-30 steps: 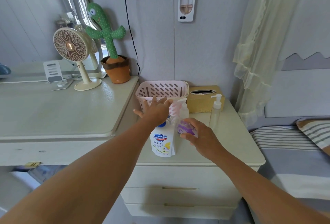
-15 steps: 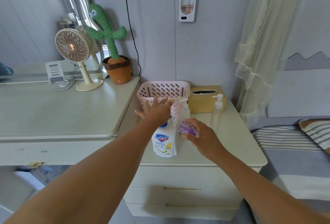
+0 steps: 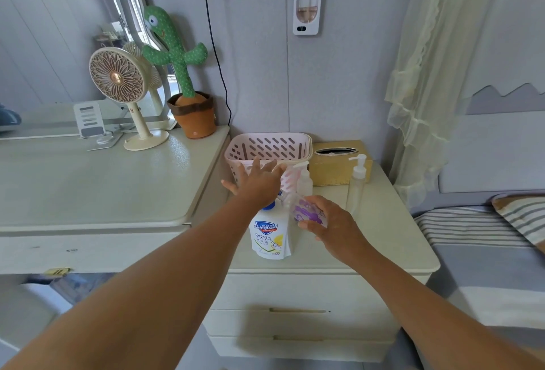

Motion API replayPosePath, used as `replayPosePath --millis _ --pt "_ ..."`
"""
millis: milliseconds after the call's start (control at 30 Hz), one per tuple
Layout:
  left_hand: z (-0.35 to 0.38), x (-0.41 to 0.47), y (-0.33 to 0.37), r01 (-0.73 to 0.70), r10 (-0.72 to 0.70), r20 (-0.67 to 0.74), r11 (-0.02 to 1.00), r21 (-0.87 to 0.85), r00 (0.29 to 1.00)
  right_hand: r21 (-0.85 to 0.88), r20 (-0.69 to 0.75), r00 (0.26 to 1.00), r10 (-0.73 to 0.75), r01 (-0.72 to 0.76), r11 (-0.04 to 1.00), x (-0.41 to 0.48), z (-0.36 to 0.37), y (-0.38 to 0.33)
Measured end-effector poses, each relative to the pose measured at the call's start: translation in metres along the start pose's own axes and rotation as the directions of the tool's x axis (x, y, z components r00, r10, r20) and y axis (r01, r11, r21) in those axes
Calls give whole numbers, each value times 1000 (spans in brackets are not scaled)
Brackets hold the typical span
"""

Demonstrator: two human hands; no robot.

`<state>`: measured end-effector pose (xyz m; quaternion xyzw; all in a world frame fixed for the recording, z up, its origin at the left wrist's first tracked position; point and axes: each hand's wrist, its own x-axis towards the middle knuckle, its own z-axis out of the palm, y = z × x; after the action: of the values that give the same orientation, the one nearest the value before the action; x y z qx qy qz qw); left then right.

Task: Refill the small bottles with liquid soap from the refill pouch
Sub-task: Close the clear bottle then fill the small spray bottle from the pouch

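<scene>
The white soft-plastic refill pouch with a blue cap [image 3: 269,237] stands upright near the front of the cream worktop [image 3: 383,237], just left of your right hand [image 3: 333,228]. It is a floppy, flat-bottomed bag with a glossy printed face. A knock near its top could fold it over or tip it off the front edge.

Your left hand [image 3: 258,182] hangs over the cap with its fingers spread and straight, gripping nothing. I cannot tell whether the palm touches the cap. If you bring it down carelessly you may push the pouch sideways.

Your right hand is curled round the small clear plastic bottle with a purple label [image 3: 306,212], holding it tilted just beside the pouch's shoulder. The bottle is smooth and rounded, so it may slip once soap wets it. Its narrow neck makes spilling likely when you pour from a limp bag.

Just behind stand a short pale pump bottle [image 3: 304,182] and, further right, a tall clear pump bottle [image 3: 355,189]. Both are slim and top-heavy, so a passing wrist could topple them.

Further back sit a pink slotted plastic basket [image 3: 265,145] and a gold boxy tissue holder [image 3: 333,169]. The worktop looks smooth and lightly glossy, so spilt soap would probably spread across it.
</scene>
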<state>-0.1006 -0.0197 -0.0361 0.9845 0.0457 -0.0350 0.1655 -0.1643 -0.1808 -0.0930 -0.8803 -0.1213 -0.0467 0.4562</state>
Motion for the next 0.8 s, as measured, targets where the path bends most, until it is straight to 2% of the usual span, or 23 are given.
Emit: replayPosePath --millis 300,500,800 --pt "-10 2 3 -2 3 -33 1000 26 999 -10 -2 1000 -21 21 1000 2 -7 -8" --pt "1 2 -2 11 -11 1 1000 -3 1000 -11 11 1000 -12 12 1000 0 -2 -2" --pt "-11 0 6 -17 19 -27 996 85 999 11 7 1000 -30 30 999 0 -9 -5"
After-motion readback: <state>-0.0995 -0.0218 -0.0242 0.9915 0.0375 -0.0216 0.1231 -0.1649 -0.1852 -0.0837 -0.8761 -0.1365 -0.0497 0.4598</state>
